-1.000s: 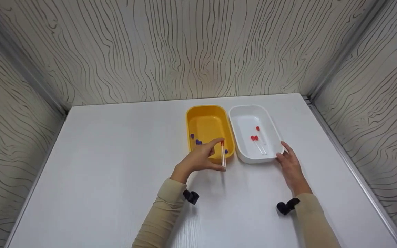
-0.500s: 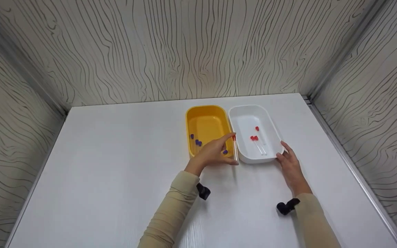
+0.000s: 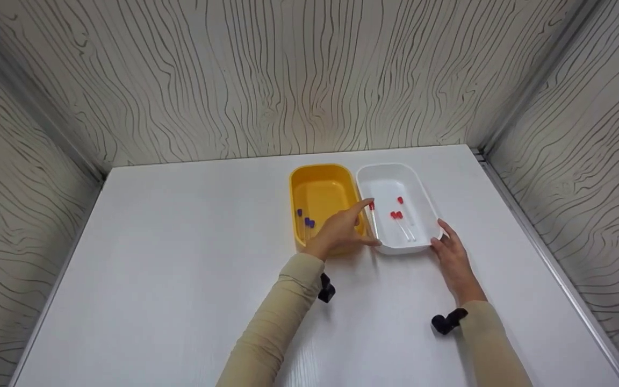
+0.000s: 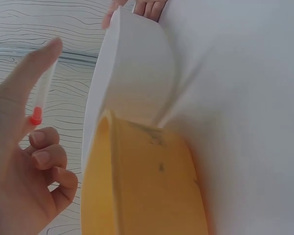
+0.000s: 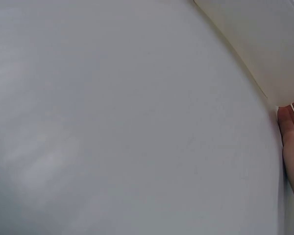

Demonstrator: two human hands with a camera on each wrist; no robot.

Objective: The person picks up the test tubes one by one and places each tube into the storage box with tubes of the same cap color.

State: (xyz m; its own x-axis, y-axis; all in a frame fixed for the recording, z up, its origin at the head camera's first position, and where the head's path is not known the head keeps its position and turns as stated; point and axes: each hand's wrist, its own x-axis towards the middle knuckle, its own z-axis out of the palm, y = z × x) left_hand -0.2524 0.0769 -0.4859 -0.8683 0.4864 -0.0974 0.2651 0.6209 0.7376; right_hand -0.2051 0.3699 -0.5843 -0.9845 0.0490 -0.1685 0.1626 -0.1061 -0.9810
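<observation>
My left hand (image 3: pixel 342 228) holds a clear tube with a red cap (image 4: pixel 36 115) lengthwise between thumb and forefinger, one digit at each end. In the head view it overlaps the near left part of the white tray (image 3: pixel 390 176). Several red-capped tubes (image 3: pixel 405 228) lie inside that tray. At its near right corner, my right hand (image 3: pixel 452 258) grips the rim between thumb and fingers. Under the left hand stands the yellow tray (image 3: pixel 323 196), with blue-capped tubes (image 3: pixel 308 222) in its left part; the hand hides some of its near end.
The two trays stand side by side on a white table (image 3: pixel 180 258). Patterned panels (image 3: pixel 288 80) rise at the back and on both sides. A black wrist camera (image 3: pixel 326 288) sits at the left cuff, another black camera (image 3: pixel 446 321) at the right.
My left hand has moved right and away from me with the red-capped tube, from over the yellow tray to the white tray's near left side. The right hand stays at the rim.
</observation>
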